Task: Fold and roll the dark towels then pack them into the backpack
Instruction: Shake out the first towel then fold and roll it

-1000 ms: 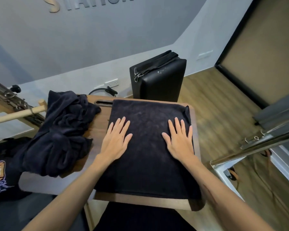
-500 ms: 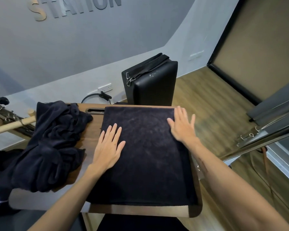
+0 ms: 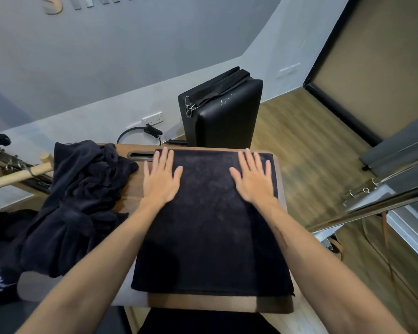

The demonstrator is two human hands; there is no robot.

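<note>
A dark folded towel [image 3: 210, 237] lies flat on the small wooden table [image 3: 203, 304], covering most of its top. My left hand [image 3: 161, 179] presses flat on the towel's far left part, fingers straight and reaching its far edge. My right hand [image 3: 252, 179] lies flat on the far right part in the same way. A crumpled heap of dark towels [image 3: 75, 206] sits on the table's left side and hangs over its edge. No backpack is plainly in view.
A black padded case [image 3: 222, 112] with a strap and metal clips stands on the floor behind the table. A wooden bar [image 3: 17, 175] and metal frame stick out at the left. A metal rail [image 3: 377, 201] crosses at the right over wood flooring.
Both hands have slid away from me along the towel, from its middle to its far edge. The curled far right corner now lies flat.
</note>
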